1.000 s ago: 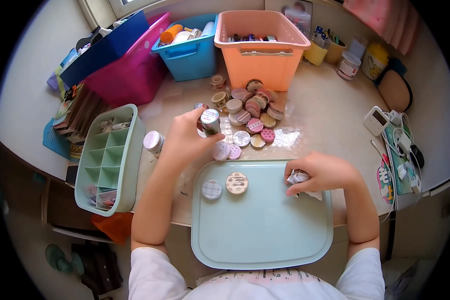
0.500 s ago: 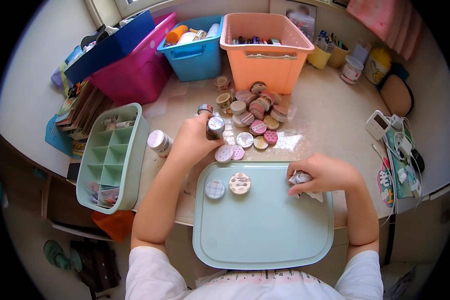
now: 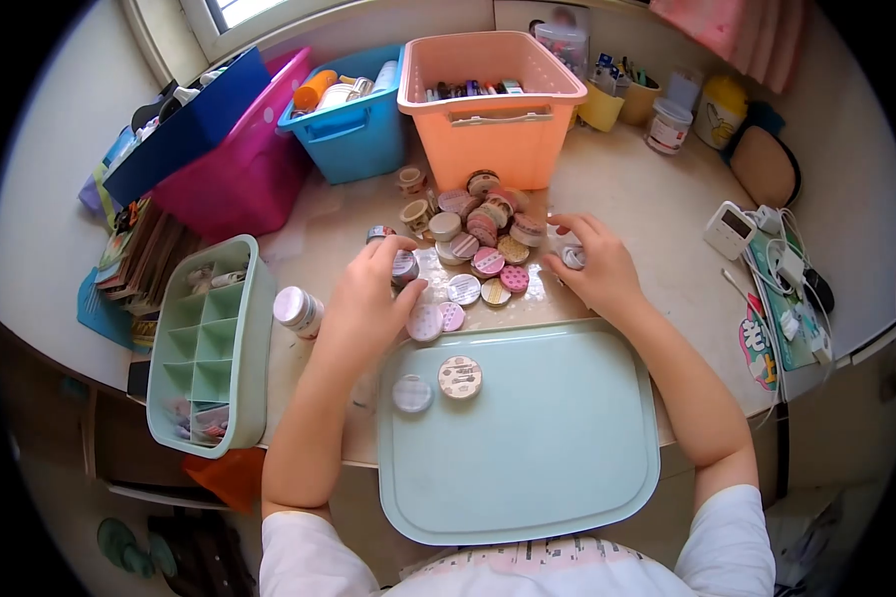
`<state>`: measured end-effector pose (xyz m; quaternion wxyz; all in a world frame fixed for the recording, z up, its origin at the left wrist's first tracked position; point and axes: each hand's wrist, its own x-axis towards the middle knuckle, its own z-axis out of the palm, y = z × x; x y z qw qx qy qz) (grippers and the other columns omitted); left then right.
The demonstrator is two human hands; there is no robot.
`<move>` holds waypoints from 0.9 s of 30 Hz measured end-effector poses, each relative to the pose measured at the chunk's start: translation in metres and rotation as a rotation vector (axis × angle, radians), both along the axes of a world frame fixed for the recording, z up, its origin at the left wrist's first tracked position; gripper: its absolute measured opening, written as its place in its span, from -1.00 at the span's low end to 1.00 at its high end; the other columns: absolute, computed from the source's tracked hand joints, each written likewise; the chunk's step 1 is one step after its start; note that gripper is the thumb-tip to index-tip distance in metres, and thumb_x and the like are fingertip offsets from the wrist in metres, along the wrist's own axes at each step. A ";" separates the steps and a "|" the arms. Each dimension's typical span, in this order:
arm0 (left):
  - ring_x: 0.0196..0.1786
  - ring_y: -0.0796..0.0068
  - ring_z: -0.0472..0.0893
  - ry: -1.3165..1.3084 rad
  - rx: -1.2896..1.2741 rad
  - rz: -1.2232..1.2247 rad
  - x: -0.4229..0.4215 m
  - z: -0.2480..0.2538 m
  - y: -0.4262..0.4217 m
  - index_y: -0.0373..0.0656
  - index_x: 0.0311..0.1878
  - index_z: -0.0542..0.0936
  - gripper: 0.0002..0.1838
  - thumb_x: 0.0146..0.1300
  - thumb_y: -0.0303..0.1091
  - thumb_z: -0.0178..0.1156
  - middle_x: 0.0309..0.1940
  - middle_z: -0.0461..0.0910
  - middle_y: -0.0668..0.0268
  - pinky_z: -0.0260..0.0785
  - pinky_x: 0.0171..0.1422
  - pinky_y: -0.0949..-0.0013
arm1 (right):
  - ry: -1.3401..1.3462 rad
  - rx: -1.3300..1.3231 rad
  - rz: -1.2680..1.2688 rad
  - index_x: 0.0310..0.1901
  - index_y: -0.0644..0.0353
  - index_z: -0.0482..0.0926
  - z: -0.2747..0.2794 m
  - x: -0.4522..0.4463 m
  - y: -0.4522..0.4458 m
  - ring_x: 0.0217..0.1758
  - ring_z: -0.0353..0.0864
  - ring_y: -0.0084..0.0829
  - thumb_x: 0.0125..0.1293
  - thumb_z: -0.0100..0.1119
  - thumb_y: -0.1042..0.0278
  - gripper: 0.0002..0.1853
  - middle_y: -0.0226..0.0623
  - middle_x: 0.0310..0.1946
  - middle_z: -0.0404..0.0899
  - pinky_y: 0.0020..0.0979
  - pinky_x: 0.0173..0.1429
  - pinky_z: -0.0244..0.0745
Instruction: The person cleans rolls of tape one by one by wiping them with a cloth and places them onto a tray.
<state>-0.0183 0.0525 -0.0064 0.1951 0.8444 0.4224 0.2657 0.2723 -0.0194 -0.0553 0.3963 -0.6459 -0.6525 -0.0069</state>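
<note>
My left hand (image 3: pixel 360 300) curls around a small stack of washi tape rolls (image 3: pixel 405 267), thumb on the near side and fingers on the far side. Another tape roll (image 3: pixel 379 233) shows just beyond those fingers. Right of the tape pile (image 3: pixel 486 224), my right hand (image 3: pixel 601 267) has its index finger raised while a crumpled white tissue (image 3: pixel 572 257) sits inside its curl. Two rolls, one pale checked (image 3: pixel 412 393) and one beige patterned (image 3: pixel 460 378), lie on the light green lid (image 3: pixel 518 453). Pink tape rolls (image 3: pixel 426 322) lie near my left thumb.
A divided green box (image 3: pixel 257 348) stands at left beside a white-capped jar (image 3: pixel 299 311). Orange (image 3: pixel 493 134), blue (image 3: pixel 353 144) and magenta (image 3: pixel 234 184) bins line the back. Cables (image 3: pixel 791 264) and a small white device (image 3: pixel 730 231) lie at right.
My right hand has moved from the lid up and away to beside the tape pile, carrying the tissue. My left hand stays at the stack. The view has shifted slightly.
</note>
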 end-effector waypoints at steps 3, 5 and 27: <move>0.00 0.07 0.67 -0.017 0.010 -0.015 -0.007 -0.005 0.011 -0.21 0.15 0.55 -0.49 0.13 -0.39 0.47 0.01 0.66 0.04 0.55 0.06 0.21 | 0.033 -0.056 0.018 0.09 0.07 0.64 -0.003 0.004 0.001 -0.09 0.70 -0.22 0.18 0.45 0.30 -0.59 -0.33 -0.15 0.68 -0.24 -0.03 0.61; -0.05 0.11 0.68 0.052 0.092 -0.037 -0.007 -0.002 0.009 -0.22 0.16 0.53 -0.45 0.10 -0.38 0.50 -0.03 0.67 0.03 0.57 -0.01 0.23 | 0.055 -0.099 0.029 0.09 0.07 0.65 -0.003 0.008 -0.001 -0.09 0.70 -0.23 0.19 0.45 0.29 -0.59 -0.32 -0.15 0.69 -0.24 -0.02 0.61; -0.13 -0.15 0.69 0.159 -0.031 0.018 -0.019 -0.010 0.020 -0.29 0.19 0.52 -0.32 -0.06 -0.43 0.55 -0.23 0.67 -0.17 0.53 -0.02 0.06 | -0.183 0.115 -0.020 -0.05 0.17 0.71 0.034 -0.004 -0.026 0.21 0.53 -0.20 0.35 0.33 0.17 -0.72 -0.27 0.01 0.71 -0.18 0.35 0.25</move>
